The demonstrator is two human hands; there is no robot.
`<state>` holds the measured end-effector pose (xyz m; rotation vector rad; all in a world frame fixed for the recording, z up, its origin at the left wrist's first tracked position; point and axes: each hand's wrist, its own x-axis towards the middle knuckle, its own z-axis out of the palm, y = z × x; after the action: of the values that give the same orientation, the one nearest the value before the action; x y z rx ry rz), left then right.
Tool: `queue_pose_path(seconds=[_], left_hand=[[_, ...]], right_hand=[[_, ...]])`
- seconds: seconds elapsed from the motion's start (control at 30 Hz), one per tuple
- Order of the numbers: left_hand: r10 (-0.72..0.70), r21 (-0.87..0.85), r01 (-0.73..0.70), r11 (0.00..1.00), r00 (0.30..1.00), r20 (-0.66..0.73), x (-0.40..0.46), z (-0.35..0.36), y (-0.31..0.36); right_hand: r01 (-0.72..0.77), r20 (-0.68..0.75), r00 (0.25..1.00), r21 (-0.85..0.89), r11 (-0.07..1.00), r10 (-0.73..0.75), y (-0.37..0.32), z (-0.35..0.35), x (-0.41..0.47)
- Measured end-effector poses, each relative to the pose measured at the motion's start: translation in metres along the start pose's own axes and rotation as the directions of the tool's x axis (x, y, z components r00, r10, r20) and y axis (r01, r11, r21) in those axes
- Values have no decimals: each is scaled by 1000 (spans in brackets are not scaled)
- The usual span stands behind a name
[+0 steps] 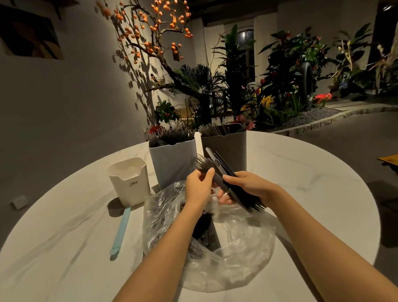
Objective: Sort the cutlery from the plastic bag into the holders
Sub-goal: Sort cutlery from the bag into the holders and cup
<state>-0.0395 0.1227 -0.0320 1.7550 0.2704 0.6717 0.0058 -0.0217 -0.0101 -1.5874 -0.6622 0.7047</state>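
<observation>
- Both forearms enter from 6 o'clock, bare, meeting over the plastic bag (237,262) at table centre.
- Plastic bag: clear, crinkly film, slumped open; dark cutlery (205,233) left inside, so sorting isn't finished.
- Left hand (197,186) pinches the head end of a dark fork (202,163), fingers curled on it.
- Right hand (248,187) grips a fanned bundle of cutlery (221,170), handles pointing to 12, tines poking out toward 5.
- Light grey holder (174,162) at 12 o'clock, rounded-square, matte plastic, packed with dark forks.
- Dark grey holder (230,148) just beside it at 1 o'clock, same shape, partly filled; contents too dim to type.
- White holder (129,180) at 10 o'clock, glossy, small printed logo; looks empty, can't be sure.
- Pale blue utensil (119,231) lies flat on the table at 9 o'clock, unsorted.
- Table (58,257): round, white, faint marble veining.
- Judgement: well past halfway, with one handful plus the bag remainder to go.
</observation>
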Motion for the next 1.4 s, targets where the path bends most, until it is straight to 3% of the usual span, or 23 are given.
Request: queue_pose_path(seconds=[0.13,0.33,0.5,0.57,0.73,0.87,1.07,1.17,1.27,1.4], left_hand=[[-82,-86,78,993,996,-46,-3,-1,2],[-239,-350,227,909,971,9,-7,-4,5],[-309,-649,315,692,942,127,-6,0,8],[-315,-687,347,638,932,179,-6,0,8],[-242,-520,350,779,933,266,-16,0,15],[-290,-487,392,780,917,274,-19,-1,16],[-274,-491,332,805,943,188,-18,-2,21],[-282,-592,285,754,954,100,-12,-7,21],[-309,-683,241,689,951,24,-7,-16,18],[-371,-752,181,634,924,-91,-5,-21,20]], right_hand=[[0,-27,1000,-54,999,-2,1,-2,0],[-39,-33,999,-64,997,37,3,-1,-1],[-92,-123,990,-202,975,68,5,0,-3],[-82,-117,991,-219,972,57,6,1,-4],[-49,-13,999,-228,972,47,5,-1,-6],[-25,84,996,-216,976,44,5,-2,-9],[-37,26,999,-269,962,46,1,0,-10],[-94,-13,996,-153,984,93,1,-3,-14],[-137,-80,985,167,976,152,6,-4,-14],[-75,-124,974,617,783,191,10,2,-9]])
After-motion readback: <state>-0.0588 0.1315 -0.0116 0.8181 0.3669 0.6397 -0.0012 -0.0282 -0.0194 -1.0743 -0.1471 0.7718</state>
